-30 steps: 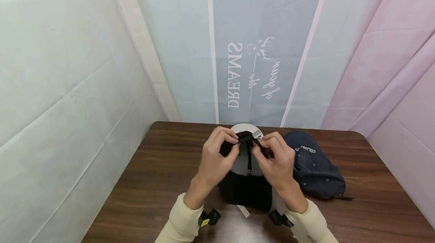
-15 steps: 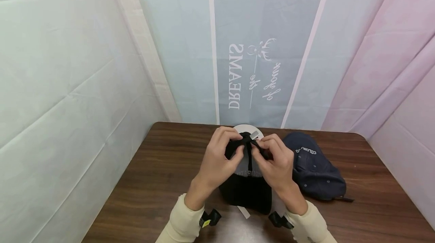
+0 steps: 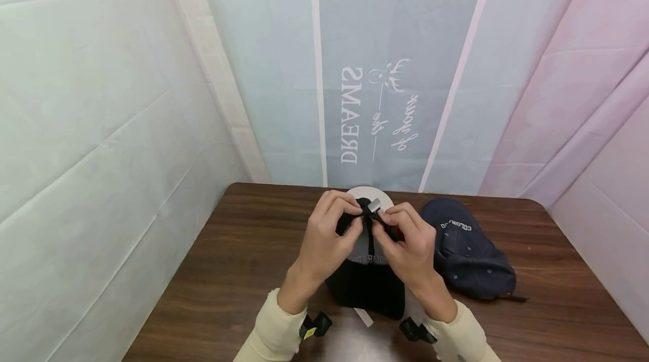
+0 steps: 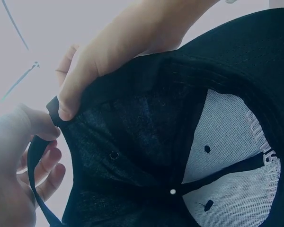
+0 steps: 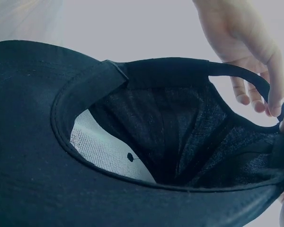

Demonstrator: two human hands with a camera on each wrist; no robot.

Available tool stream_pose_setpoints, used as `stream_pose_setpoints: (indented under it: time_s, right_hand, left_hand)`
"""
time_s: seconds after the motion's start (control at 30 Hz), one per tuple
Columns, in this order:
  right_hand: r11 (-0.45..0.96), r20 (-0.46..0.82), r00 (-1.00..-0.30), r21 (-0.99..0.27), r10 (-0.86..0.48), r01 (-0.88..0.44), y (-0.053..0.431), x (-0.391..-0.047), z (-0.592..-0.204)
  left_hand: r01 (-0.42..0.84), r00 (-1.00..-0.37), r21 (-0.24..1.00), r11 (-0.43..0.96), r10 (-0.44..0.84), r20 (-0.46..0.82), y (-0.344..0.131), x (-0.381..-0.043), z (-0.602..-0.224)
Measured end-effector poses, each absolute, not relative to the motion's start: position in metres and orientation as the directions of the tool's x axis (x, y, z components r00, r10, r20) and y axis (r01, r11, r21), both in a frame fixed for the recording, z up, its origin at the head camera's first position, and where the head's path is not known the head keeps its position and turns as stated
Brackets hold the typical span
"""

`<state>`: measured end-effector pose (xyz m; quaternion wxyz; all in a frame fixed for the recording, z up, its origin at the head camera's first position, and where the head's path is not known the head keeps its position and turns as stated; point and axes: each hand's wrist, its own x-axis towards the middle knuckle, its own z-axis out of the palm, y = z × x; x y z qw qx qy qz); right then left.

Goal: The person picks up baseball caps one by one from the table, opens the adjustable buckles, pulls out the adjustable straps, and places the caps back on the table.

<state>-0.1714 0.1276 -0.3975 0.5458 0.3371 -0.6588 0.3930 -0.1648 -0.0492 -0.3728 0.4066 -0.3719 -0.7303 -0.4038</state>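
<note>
Fingers of the left hand (image 3: 324,238) and right hand (image 3: 413,244), bent into tight pinches over the table (image 3: 233,260), hold the black cap (image 3: 366,289), with a navy cap (image 3: 469,255) just to the black cap's right and, at the black cap's far edge, a pinched strap (image 5: 239,72) and silvery clasp (image 3: 374,205).

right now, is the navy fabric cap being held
No, the navy fabric cap rests on the brown wooden table; the left hand and right hand hold the black fabric cap.
</note>
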Motion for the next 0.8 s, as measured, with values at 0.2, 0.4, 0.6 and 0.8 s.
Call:
stream_pose_setpoints:
  time_s: [0.2,0.4,0.6,0.8]
  right_hand:
    - [0.472,0.982,-0.19,-0.171,0.009,-0.865,0.1289,-0.1722,-0.3979]
    - [0.463,0.976,-0.214,-0.211,0.048,-0.861,0.1337,-0.1742,-0.3973]
    - [0.451,0.973,-0.223,-0.222,0.053,-0.865,0.1346,-0.1745,-0.3979]
    - [0.438,0.97,-0.238,-0.238,0.057,-0.867,0.1353,-0.1741,-0.3974]
  left_hand:
    - [0.874,-0.386,0.286,0.393,0.201,0.901,-0.0508,-0.1648,-0.3722]
    - [0.881,-0.374,0.291,0.374,0.172,0.911,-0.0543,-0.1656,-0.372]
    - [0.908,-0.337,0.262,0.328,0.197,0.921,-0.056,-0.1669,-0.3727]
    - [0.926,-0.319,0.25,0.281,0.233,0.919,-0.0575,-0.1666,-0.374]
